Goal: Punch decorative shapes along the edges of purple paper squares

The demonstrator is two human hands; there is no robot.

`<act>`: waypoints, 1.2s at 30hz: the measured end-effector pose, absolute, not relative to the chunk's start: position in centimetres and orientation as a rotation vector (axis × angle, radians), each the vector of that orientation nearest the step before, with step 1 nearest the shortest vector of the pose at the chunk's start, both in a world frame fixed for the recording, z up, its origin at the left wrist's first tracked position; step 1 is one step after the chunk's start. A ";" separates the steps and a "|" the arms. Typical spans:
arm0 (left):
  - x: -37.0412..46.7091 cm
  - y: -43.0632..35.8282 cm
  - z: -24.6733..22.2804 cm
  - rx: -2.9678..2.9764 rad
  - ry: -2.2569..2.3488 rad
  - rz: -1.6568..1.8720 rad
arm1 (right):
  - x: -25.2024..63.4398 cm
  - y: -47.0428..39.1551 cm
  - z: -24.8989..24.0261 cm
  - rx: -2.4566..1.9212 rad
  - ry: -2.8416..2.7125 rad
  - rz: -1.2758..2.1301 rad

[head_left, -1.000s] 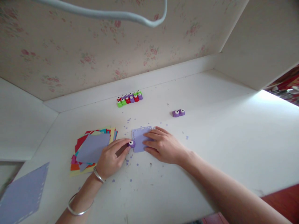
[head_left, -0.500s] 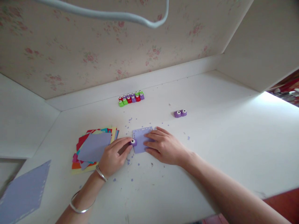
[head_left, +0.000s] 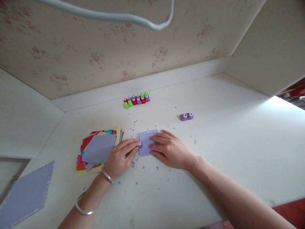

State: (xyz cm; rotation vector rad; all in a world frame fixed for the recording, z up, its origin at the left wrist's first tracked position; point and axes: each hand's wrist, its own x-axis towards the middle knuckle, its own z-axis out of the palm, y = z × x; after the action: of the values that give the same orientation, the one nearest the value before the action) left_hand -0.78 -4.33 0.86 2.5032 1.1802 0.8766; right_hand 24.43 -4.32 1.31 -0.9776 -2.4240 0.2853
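Note:
A small purple craft punch [head_left: 140, 145] sits at the left edge of a lilac paper square [head_left: 145, 148]. My left hand [head_left: 121, 156] is closed around the punch, with fingertips over part of its white button. My right hand [head_left: 169, 149] lies on the right part of the square with fingers spread, covering that side. Small cut-outs run along the square's top edge and upper left edge. Tiny lilac paper bits [head_left: 133, 163] are scattered on the white tabletop around it.
Left of the square lies a stack of coloured paper [head_left: 98, 149]. A larger lilac sheet [head_left: 28, 194] with punched edges is at the far left. Two purple punches [head_left: 186, 116] stand at the right, and rows of coloured punches [head_left: 136, 100] near the wall. A pale cable [head_left: 114, 16] hangs above.
My left fingers have come over the top of the punch, hiding part of its button. My right hand stays on the paper. The whole view has shifted slightly.

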 end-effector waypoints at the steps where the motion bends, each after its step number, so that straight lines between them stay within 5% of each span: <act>1: -0.8 -4.3 0.8 2.507 1.180 0.880 | 24.4 -4.3 1.3 -0.981 -2.426 0.287; 36: -1.3 -3.8 0.8 2.448 1.088 0.885 | 24.1 -4.6 1.5 -0.973 -2.430 0.260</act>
State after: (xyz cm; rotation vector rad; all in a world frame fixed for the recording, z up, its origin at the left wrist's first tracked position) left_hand -1.30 -3.83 0.81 2.4482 1.0880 0.8853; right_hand 24.13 -4.56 1.55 -0.9733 -2.4296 0.2596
